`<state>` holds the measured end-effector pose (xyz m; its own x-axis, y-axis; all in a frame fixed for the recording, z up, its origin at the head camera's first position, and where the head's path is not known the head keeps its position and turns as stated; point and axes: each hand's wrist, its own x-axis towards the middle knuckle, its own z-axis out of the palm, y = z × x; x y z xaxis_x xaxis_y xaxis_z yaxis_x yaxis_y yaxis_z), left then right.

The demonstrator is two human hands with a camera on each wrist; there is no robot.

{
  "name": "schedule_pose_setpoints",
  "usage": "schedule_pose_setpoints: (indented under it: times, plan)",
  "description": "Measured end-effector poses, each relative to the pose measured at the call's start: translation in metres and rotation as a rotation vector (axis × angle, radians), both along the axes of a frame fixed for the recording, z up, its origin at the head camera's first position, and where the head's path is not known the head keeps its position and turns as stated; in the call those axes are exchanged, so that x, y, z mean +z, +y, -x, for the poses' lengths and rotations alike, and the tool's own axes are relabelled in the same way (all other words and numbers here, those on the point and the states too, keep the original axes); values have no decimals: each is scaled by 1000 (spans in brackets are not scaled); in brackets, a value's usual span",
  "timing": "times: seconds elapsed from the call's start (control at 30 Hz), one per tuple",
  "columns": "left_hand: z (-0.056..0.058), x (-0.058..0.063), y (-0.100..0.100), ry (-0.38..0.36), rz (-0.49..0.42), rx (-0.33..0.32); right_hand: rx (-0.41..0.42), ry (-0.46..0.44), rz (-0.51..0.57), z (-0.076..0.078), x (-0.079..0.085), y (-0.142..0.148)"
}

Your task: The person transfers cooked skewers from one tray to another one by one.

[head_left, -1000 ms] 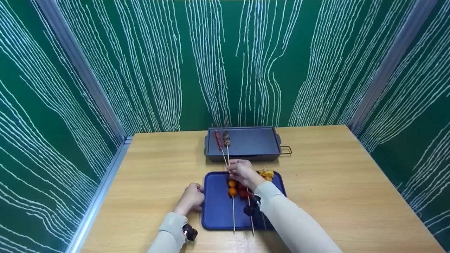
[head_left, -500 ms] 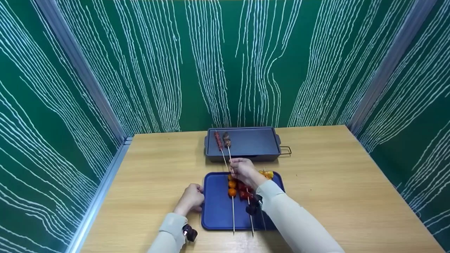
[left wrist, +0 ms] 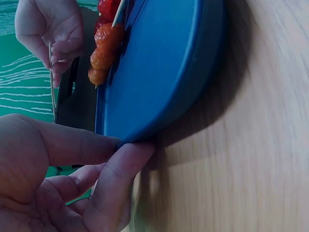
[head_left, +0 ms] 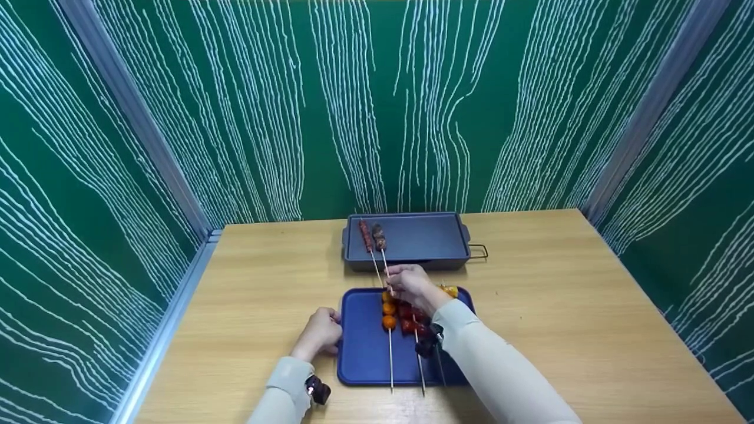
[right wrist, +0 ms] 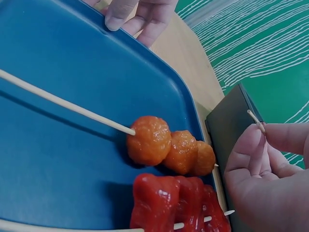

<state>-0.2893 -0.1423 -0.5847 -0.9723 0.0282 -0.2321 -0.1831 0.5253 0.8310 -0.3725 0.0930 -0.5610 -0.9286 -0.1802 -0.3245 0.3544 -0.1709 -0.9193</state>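
My left hand pinches the left rim of a blue tray between thumb and finger. My right hand pinches the stick end of a brown meat skewer above the tray's far edge. That skewer's meat lies on the dark grill pan, beside a thin red meat skewer. On the tray are a skewer of orange balls and a glossy red skewer. A yellow skewer lies farther right, partly hidden by my right arm.
The pan stands behind the tray on a wooden table, a wire handle at its right side. Sticks of the tray skewers jut past the tray's front edge. Green walls with white lines enclose the table's back and sides.
My right hand has shifted slightly right, slanting the brown skewer's stick more; its meat has shifted a little on the pan. The left hand and tray stay in place.
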Motion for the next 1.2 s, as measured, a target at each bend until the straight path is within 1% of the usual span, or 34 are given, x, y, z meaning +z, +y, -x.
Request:
schedule_pose_setpoints:
  times: [0.17, 0.4, 0.67, 0.9, 1.07, 1.2]
  plan:
    - [1, 0, 0, -1, -6, -3, 10, 16, 8, 0, 4, 3]
    - [3, -3, 0, -8, -4, 0, 53, 84, 31, -3, 14, 9]
    - [4, -5, -1, -24, -40, 5, 79, 103, 36, -9, 26, 14]
    - [4, -3, -1, -43, -42, 7, 115, 103, -10, -23, 37, 16]
    - [4, -4, -1, -41, -31, 3, 149, 118, 6, -34, 38, 15]
    - [3, -4, -1, -35, -23, -5, 173, 122, 18, -42, 36, 14]
